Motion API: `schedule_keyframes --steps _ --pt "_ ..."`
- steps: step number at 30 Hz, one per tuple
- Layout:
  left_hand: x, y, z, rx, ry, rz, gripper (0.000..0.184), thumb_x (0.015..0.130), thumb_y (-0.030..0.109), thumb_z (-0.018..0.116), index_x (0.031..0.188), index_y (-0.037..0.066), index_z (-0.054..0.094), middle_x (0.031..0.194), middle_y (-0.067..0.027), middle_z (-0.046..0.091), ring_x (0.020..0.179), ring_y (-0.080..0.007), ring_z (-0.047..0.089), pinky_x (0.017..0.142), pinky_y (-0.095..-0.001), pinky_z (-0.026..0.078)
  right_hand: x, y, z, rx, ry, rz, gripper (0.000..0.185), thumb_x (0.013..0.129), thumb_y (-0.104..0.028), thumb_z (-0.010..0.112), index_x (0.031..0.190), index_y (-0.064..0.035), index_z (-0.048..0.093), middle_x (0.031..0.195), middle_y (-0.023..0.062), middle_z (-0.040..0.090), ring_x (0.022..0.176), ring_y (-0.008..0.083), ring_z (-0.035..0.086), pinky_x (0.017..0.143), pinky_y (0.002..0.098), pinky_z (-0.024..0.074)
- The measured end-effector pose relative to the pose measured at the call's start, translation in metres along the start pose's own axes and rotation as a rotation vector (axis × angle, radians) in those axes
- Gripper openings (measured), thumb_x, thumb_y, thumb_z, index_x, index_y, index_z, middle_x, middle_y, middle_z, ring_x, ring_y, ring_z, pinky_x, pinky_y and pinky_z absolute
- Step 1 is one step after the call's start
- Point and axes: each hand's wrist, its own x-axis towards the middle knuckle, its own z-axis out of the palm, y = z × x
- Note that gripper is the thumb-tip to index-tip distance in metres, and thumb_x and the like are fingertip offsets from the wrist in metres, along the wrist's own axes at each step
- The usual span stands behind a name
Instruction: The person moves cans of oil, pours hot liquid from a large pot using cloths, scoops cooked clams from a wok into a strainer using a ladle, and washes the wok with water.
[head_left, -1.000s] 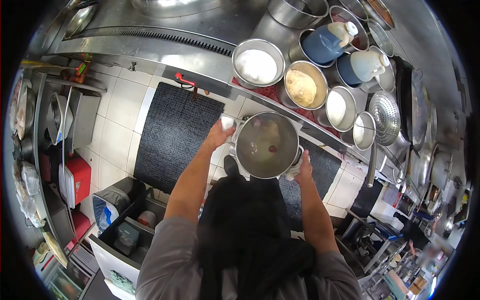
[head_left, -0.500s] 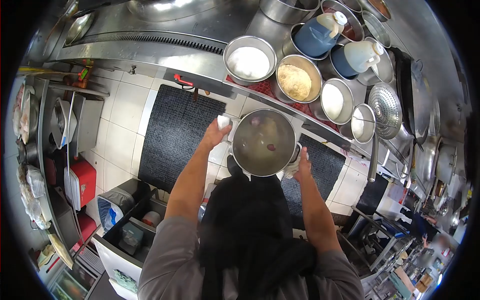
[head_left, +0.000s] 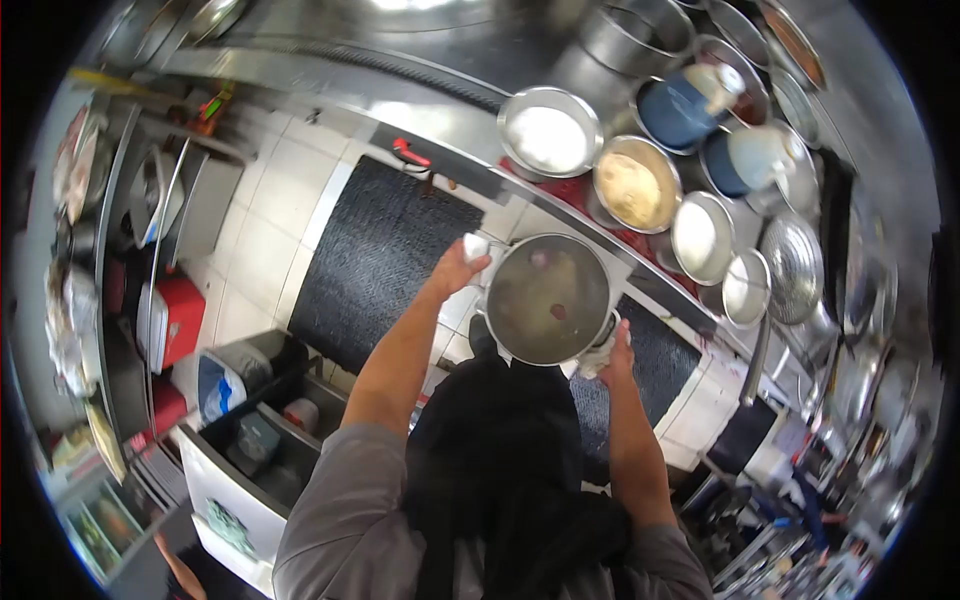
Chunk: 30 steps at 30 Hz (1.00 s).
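Observation:
A round metal pot (head_left: 548, 300) with cloudy liquid and a few pieces in it hangs in front of my body, over the floor. My left hand (head_left: 458, 268) is closed round its left handle, with a white cloth (head_left: 476, 246) between hand and metal. On the right side, my right hand (head_left: 618, 352) grips the other handle through a pale cloth (head_left: 594, 360). The pot looks roughly level. Its nearest neighbours are the counter edge and the bowls beyond it.
Bowls of white powder (head_left: 548, 138) and yellowish powder (head_left: 634, 186), jugs of dark liquid (head_left: 684, 106) and a perforated ladle (head_left: 792, 266) crowd the counter. Below are black floor mats (head_left: 385, 260), an open drawer (head_left: 270, 450) and a red box (head_left: 178, 322). Another person's arm (head_left: 178, 566) shows bottom left.
The camera view has turned, so the counter and shelves appear tilted and shifted. Both hands still hold the pot. Another person's arm has come into view at the bottom left.

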Motion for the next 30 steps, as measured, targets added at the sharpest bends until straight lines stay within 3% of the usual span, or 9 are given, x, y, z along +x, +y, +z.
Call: schedule_keyframes --steps 3,9,19,21,23,24,26,29,30 --pt "-0.001 -0.001 -0.007 -0.21 -0.106 -0.033 0.068 0.085 0.047 0.075 0.13 -0.001 0.057 0.126 -0.0183 0.066 0.12 -0.0298 0.061 0.104 -0.0385 0.045 0.009 0.0 -0.008 -0.034 -0.045 0.086 0.092 0.091 -0.068 0.058 0.148 0.0009 0.036 0.144 0.0218 0.051 0.123 0.0402 0.059 0.1 0.0562 0.0522" --pt "0.015 0.003 -0.028 -0.002 -0.26 0.056 0.08 0.084 0.052 0.073 0.139 -0.003 0.051 0.132 -0.025 0.061 0.126 -0.037 0.057 0.107 -0.0407 0.043 0.002 -0.008 0.0 -0.15 -0.045 0.064 0.098 0.089 -0.072 0.056 0.145 0.0061 0.036 0.142 0.0237 0.051 0.123 0.0417 0.058 0.101 0.0586 0.0512" --pt "-0.006 0.014 -0.035 0.02 -0.105 0.048 0.07 0.086 0.048 0.075 0.135 0.002 0.056 0.133 -0.0251 0.06 0.128 -0.0377 0.056 0.108 -0.0429 0.042 -0.002 -0.014 -0.008 -0.15 0.073 0.009 0.091 0.089 -0.069 0.06 0.138 0.0061 0.045 0.134 0.0209 0.058 0.115 0.0363 0.064 0.097 0.0519 0.0545" --pt "-0.018 0.015 -0.047 -0.111 -0.051 -0.073 0.062 0.087 0.043 0.075 0.131 0.001 0.059 0.128 -0.0209 0.064 0.121 -0.0326 0.06 0.104 -0.0415 0.045 0.001 -0.008 -0.035 -0.159 0.099 -0.105 0.084 0.09 -0.065 0.063 0.133 0.0062 0.05 0.123 0.0201 0.064 0.107 0.0343 0.068 0.09 0.0494 0.0582" --pt "-0.03 -0.015 -0.057 -0.43 -0.004 -0.138 0.044 0.091 0.034 0.072 0.123 0.003 0.066 0.116 -0.006 0.07 0.104 -0.0183 0.064 0.094 -0.0361 0.049 -0.028 -0.021 -0.054 -0.232 0.204 -0.084 0.072 0.089 -0.062 0.068 0.118 0.0032 0.063 0.107 0.0152 0.07 0.095 0.0279 0.07 0.079 0.0455 0.0582" --pt "-0.043 -0.011 -0.065 -0.557 0.031 -0.02 0.035 0.094 0.03 0.069 0.118 0.004 0.069 0.113 -0.0043 0.071 0.1 -0.0153 0.065 0.091 -0.0333 0.05 -0.039 -0.027 -0.069 -0.291 0.297 -0.071 0.07 0.088 -0.061 0.069 0.116 0.0031 0.065 0.105 0.0146 0.07 0.092 0.0266 0.07 0.077 0.045 0.0577" --pt "-0.085 0.01 -0.088 -0.579 0.026 -0.001 0.031 0.097 0.027 0.066 0.119 0.005 0.066 0.106 -0.0046 0.069 0.093 -0.0147 0.065 0.08 -0.0324 0.053 -0.062 -0.034 -0.122 -0.361 0.413 -0.076 0.065 0.087 -0.056 0.073 0.113 0.0039 0.067 0.102 0.0142 0.071 0.087 0.0246 0.069 0.073 0.0444 0.0568" --pt "-0.138 -0.059 -0.101 -0.487 0.054 -0.021 0.032 0.098 0.029 0.066 0.12 0.006 0.06 0.101 -0.0052 0.066 0.087 -0.0167 0.064 0.069 -0.0334 0.054 -0.084 -0.003 -0.23 -0.349 0.293 -0.034 0.048 0.09 -0.044 0.074 0.11 -0.0005 0.067 0.097 0.0133 0.069 0.08 0.0272 0.069 0.069 0.0447 0.0584" --pt "-0.155 -0.1 -0.105 -0.615 0.015 -0.189 0.031 0.096 0.026 0.068 0.119 0.007 0.06 0.098 -0.0055 0.065 0.083 -0.0174 0.065 0.065 -0.0339 0.053 -0.106 -0.001 -0.254 -0.311 0.333 0.068 0.047 0.09 -0.042 0.075 0.109 0.0 0.067 0.096 0.0137 0.069 0.079 0.0283 0.069 0.069 0.0458 0.0585"
